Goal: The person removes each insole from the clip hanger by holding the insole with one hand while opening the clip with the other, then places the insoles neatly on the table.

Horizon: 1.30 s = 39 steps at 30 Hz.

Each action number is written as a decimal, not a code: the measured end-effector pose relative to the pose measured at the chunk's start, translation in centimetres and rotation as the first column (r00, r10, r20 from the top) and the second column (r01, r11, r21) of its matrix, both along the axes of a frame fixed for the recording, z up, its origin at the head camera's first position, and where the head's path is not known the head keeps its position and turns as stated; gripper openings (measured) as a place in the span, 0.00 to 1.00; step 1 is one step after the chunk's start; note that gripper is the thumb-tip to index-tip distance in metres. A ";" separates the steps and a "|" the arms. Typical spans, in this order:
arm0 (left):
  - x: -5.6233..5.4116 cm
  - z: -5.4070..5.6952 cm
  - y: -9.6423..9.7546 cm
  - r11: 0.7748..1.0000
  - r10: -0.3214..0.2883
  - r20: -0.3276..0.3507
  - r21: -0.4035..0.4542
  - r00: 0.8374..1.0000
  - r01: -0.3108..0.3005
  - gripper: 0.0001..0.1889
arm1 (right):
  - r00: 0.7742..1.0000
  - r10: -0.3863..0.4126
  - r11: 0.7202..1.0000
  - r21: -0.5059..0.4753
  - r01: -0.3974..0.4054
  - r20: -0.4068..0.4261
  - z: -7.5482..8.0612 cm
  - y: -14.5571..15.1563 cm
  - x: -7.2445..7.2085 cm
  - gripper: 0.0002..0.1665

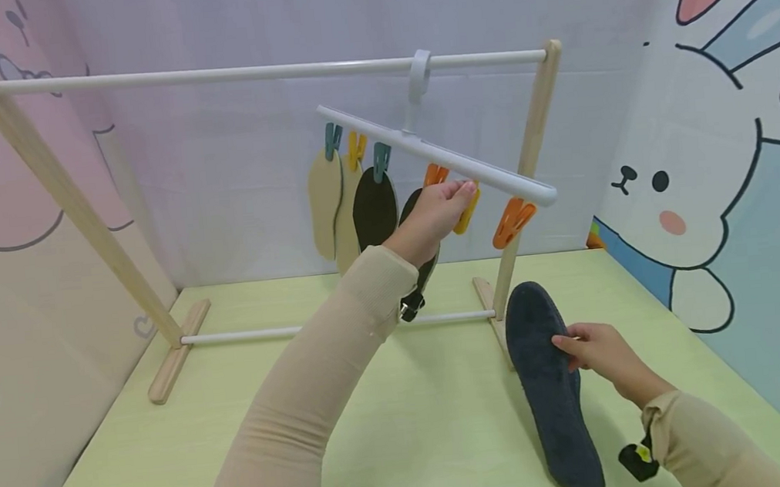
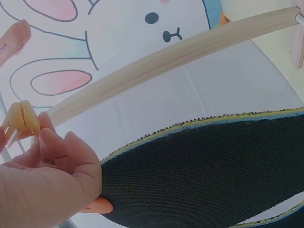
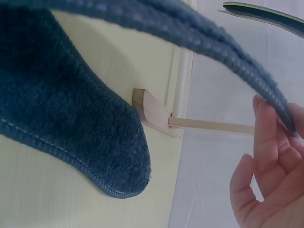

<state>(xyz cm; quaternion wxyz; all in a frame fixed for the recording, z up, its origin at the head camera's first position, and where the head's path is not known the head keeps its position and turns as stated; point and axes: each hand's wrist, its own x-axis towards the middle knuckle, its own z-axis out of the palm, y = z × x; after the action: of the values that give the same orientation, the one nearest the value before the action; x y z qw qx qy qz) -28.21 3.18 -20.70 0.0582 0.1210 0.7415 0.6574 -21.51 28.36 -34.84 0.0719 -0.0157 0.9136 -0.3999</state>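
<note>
My left hand (image 1: 436,212) is raised to the white hanger bar (image 1: 452,161) and pinches a yellow clothespin (image 2: 23,118) below it. Beside that hand hangs a black insole (image 2: 199,166) from an orange clothespin (image 1: 435,174); the hand and wrist cover part of it. Lower on the right, my right hand (image 1: 605,356) holds dark blue fleecy insoles (image 1: 549,392) upright by one edge, between thumb and fingers. In the right wrist view, one fleecy insole (image 3: 95,118) shows its broad face, and the edge of another crosses above.
The hanger hooks over the top rod (image 1: 222,74) of a wooden rack and tilts down rightward. Beige insoles (image 1: 326,203) and another black insole (image 1: 373,206) hang from its left half. An orange clothespin (image 1: 513,221) hangs at the right end. A pale table (image 1: 252,418) lies below.
</note>
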 end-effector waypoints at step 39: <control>0.0 0.0 -0.2 1.000 -0.001 -0.003 -0.012 1.000 0.001 0.19 | 0.997 -0.070 0.998 0.001 0.070 -0.015 -1.7 4.5 -0.4 0.16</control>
<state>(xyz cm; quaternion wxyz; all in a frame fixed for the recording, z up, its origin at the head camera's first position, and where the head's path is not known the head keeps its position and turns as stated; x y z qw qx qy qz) -28.23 2.97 -20.75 0.0580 0.1218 0.7453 0.6529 -21.93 32.82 -36.54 0.0511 0.0136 0.9145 -0.4012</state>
